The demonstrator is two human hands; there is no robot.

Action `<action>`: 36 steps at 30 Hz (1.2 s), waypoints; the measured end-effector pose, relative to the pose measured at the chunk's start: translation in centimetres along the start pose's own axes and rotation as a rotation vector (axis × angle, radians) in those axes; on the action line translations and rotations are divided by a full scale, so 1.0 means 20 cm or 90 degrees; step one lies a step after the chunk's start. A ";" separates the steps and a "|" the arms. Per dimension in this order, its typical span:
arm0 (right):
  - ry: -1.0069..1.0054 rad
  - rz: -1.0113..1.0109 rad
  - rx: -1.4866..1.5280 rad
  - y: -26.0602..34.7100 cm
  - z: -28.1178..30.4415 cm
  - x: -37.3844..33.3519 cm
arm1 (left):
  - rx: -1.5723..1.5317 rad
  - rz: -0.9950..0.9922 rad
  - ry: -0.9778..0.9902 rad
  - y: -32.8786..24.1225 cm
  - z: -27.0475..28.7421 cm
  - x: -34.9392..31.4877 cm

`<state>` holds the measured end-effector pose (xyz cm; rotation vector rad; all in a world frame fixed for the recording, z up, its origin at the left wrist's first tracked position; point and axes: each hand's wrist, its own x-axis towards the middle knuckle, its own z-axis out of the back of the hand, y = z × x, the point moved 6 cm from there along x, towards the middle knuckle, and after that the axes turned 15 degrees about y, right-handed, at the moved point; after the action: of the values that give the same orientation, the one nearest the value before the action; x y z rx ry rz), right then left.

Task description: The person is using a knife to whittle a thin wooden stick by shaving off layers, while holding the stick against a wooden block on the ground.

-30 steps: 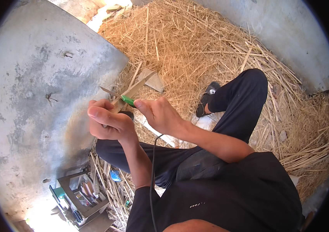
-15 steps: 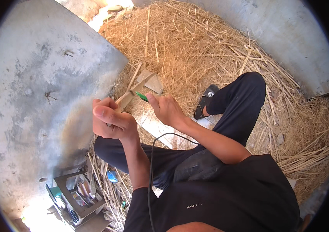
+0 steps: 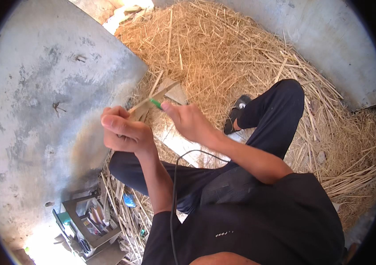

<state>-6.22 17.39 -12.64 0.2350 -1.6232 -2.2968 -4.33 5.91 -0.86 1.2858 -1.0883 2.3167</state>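
My left hand (image 3: 127, 131) is closed around the near end of a flat, pale wooden strip (image 3: 165, 91), which points up and to the right. In my right hand (image 3: 192, 123) is a slim green tool (image 3: 156, 104), pinched with the thumb along it. Its green end lies against or just beside the middle of the strip; whether the two touch I cannot tell. My fingers hide the rest of the tool, so its kind does not show. Both hands are held up over my crossed legs.
Loose straw (image 3: 223, 48) covers the floor ahead and to the right. A pale flat piece (image 3: 175, 92) lies beyond the strip. Grey walls stand left and right. A small open box of odds and ends (image 3: 91, 221) sits low on the left. A black cable (image 3: 174, 190) hangs before me.
Both hands have shifted slightly left. The green tool has moved up and left along the strip, nearer my left hand, and the strip has turned a little edge-on.
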 end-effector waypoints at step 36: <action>-0.067 0.113 0.063 0.06 0.01 -0.05 | -0.028 -0.091 -0.004 0.00 -0.01 0.01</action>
<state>-5.29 17.62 -11.52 -0.0079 -1.7368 -2.1309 -4.57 5.98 -0.68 1.3101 -1.0095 2.1744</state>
